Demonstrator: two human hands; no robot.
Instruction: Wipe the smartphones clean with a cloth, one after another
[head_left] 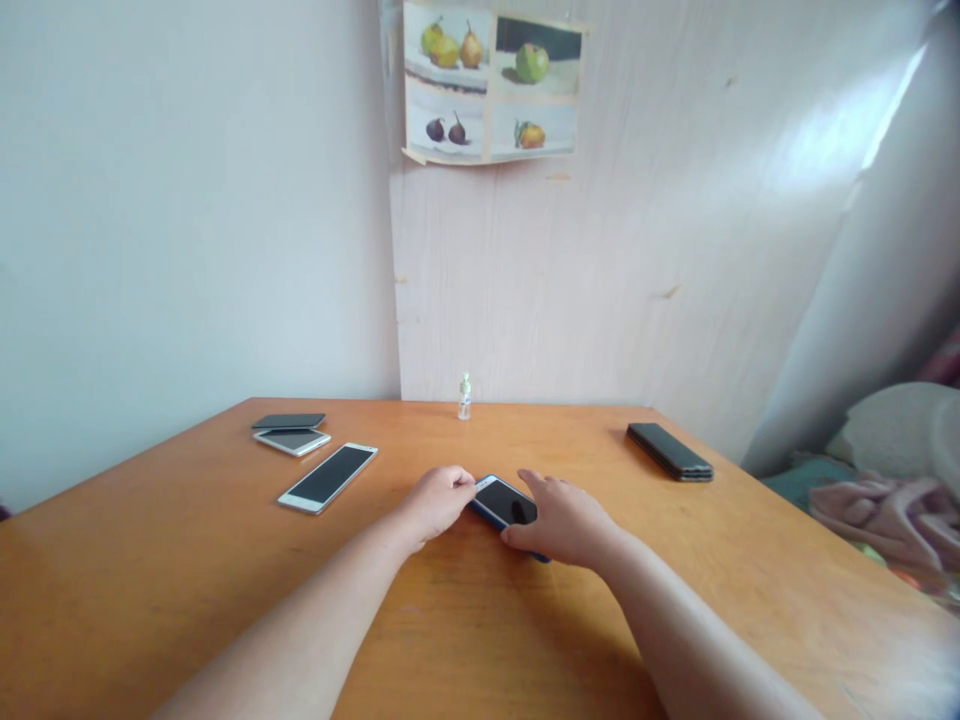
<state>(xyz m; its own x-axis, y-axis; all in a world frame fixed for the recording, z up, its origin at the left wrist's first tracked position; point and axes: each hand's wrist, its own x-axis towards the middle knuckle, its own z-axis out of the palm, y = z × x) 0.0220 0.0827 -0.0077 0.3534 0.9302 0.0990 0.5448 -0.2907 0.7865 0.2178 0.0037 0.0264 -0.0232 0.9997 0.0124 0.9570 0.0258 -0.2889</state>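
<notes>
So the phone (498, 499) is face up on the desk (465, 650), on the near side of the little bottle (464, 402) and a touch right of it, lying at a slant. Left hand (441, 503) is curled, fingertips right at the phone's end closest to the bottle; can't tell if it's actually pinching. Right hand (570, 520) is open, fingers spread over the end farther from the bottle.

IMO the trick is letting 1 hand steady the body while the other works gently at that end, low to the desk so nothing slips. I'd keep palms off the glass too.

Looks-wise: dark screen, white border, blue around the edge, probably a case.
</notes>
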